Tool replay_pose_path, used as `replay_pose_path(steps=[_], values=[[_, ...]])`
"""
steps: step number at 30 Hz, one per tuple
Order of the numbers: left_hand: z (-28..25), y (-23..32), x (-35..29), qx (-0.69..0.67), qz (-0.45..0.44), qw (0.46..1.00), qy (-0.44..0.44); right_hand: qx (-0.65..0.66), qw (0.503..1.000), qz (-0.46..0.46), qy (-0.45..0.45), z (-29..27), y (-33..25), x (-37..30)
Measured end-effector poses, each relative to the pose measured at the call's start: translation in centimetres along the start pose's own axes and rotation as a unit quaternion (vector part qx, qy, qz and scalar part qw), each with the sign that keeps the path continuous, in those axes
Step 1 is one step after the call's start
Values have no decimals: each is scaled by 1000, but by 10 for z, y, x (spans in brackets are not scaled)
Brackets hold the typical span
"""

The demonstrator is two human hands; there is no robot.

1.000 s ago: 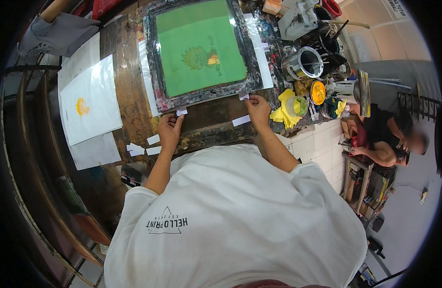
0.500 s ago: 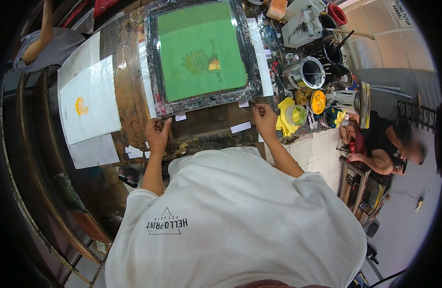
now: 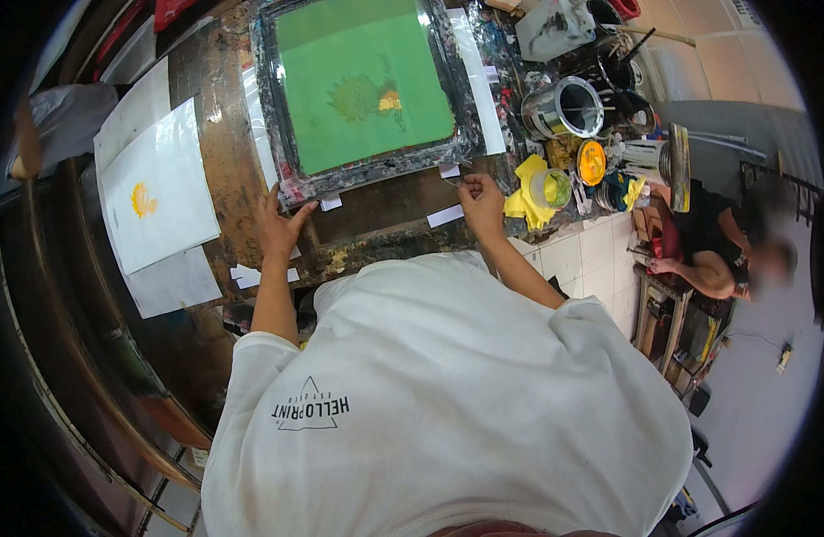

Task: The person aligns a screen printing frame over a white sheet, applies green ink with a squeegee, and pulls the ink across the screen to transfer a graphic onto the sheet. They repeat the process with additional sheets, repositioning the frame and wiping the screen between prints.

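A silk-screen frame (image 3: 385, 168) with green mesh (image 3: 340, 54) lies on the worn wooden table (image 3: 206, 134). A spiky-haired figure shows in the mesh, partly orange. My left hand (image 3: 280, 225) is at the frame's near left corner, its fingers spread and its fingertips against the edge. Just below the near right corner, my right hand (image 3: 482, 206) has its fingers pinched together; a thin line shows at the tips, too fine to name. Small white tabs (image 3: 331, 202) stick out along the near edge. A white paper strip (image 3: 445, 216) lies beside my right hand.
Printed sheets with an orange motif (image 3: 175, 152) lie at the left. On the right stand a yellow cloth (image 3: 522, 204), a tub (image 3: 553, 188), an orange ink pot (image 3: 592, 164) and a metal can (image 3: 544, 115). A seated person (image 3: 712, 246) is beyond; another person's arm (image 3: 25, 143) shows far left.
My left hand has opened from a curled shape and moved up onto the frame's corner. My right hand stays pinched near the right corner. The view has shifted slightly; the person at left has moved outward.
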State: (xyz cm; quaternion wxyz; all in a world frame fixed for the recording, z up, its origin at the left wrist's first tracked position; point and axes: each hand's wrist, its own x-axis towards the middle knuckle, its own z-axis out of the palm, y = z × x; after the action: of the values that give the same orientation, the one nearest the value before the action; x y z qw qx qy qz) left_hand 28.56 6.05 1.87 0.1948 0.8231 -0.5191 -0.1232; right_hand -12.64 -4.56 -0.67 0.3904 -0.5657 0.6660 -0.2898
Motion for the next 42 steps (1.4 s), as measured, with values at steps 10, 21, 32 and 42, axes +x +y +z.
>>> replay_pose_path(steps=[10, 21, 32, 42], values=[[0, -7, 13, 36, 55, 998, 14, -12, 999, -4, 44, 3, -1, -9], [-21, 3, 14, 5, 70, 996, 48, -7, 999, -6, 47, 10, -1, -16], [-29, -1, 17, -9, 90, 994, 69, -23, 998, -33, 49, 10, -3, -15], [-14, 0, 14, 9, 58, 998, 28, -118, 979, -160, -39, -4, -22, -28]])
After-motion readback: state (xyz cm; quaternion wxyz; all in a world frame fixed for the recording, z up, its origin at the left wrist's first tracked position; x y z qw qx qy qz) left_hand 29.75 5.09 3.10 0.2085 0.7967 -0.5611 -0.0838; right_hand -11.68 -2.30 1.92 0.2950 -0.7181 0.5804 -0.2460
